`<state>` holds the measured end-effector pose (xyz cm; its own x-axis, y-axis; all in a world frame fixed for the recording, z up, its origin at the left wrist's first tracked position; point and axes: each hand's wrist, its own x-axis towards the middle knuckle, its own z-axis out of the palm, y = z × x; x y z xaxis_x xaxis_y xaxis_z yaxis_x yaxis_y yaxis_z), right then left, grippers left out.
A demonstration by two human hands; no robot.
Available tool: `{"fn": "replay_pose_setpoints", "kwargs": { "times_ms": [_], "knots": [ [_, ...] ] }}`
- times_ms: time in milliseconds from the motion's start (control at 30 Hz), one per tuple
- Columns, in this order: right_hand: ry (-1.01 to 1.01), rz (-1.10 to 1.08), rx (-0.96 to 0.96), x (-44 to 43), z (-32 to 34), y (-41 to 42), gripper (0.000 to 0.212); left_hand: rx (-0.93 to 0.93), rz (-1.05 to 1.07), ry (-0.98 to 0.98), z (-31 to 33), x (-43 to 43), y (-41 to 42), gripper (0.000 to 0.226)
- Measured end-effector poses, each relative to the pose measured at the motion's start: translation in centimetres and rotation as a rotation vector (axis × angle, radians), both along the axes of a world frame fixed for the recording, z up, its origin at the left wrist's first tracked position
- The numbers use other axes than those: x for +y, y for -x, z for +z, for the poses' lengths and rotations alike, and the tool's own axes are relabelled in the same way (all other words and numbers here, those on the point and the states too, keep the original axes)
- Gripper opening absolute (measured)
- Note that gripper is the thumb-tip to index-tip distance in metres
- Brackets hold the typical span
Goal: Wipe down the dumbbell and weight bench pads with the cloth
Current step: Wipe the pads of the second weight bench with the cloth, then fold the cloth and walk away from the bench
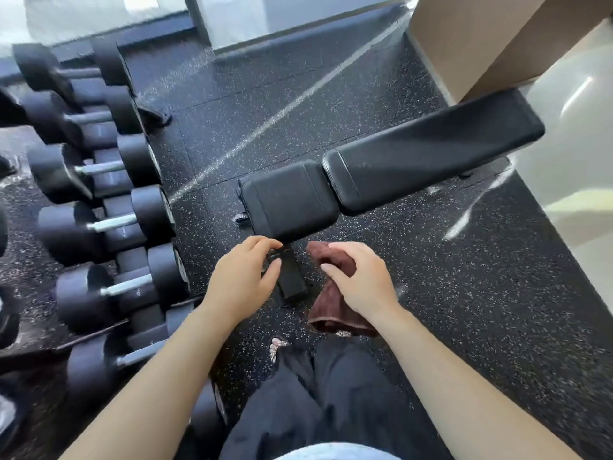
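Observation:
A black weight bench lies across the middle of the head view, with a short seat pad [290, 199] and a long back pad [434, 151] to its right. My right hand [360, 282] holds a dark brown cloth [331, 307] just below the seat pad's near edge; the cloth hangs down under the hand. My left hand [243, 278] is beside it, its fingers pinched on a black part of the bench frame [292, 277] under the seat. Black dumbbells [99, 227] with steel handles fill a rack on the left.
The floor [464, 277] is black speckled rubber. A tan pillar [481, 38] and a pale floor strip stand at the right behind the back pad. My legs in dark trousers [331, 393] and bare toes are below the hands. The dumbbell rack runs close along my left side.

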<state>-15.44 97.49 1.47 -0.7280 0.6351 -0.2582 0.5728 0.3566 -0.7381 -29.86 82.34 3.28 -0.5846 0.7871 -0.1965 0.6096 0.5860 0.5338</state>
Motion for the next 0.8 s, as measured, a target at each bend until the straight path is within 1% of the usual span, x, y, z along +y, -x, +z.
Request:
{"fn": "replay_pose_setpoints", "kwargs": {
  "times_ms": [67, 167, 467, 600, 800],
  "knots": [
    [-0.004, -0.046, 0.041, -0.4, 2.4, -0.8, 0.028, 0.038, -0.008, -0.006, 2.1, -0.2, -0.2, 0.028],
    [-0.039, -0.096, 0.087, -0.5, 4.4, -1.7, 0.028, 0.094, -0.039, -0.040, 3.7, 0.5, -0.5, 0.028],
    [-0.075, -0.203, 0.066, 2.3, 6.7, -6.7, 0.027, 0.104, -0.207, -0.094, 6.5, 5.6, -4.2, 0.029],
    [-0.069, -0.244, 0.057, 6.1, 7.2, -9.8, 0.029, 0.107, -0.274, -0.099, 7.2, 10.7, -6.8, 0.030],
    [-0.129, -0.278, 0.060, 14.8, 8.1, -16.9, 0.030, 0.086, -0.358, -0.113, 7.6, 21.7, -13.3, 0.029]
  ]
}}
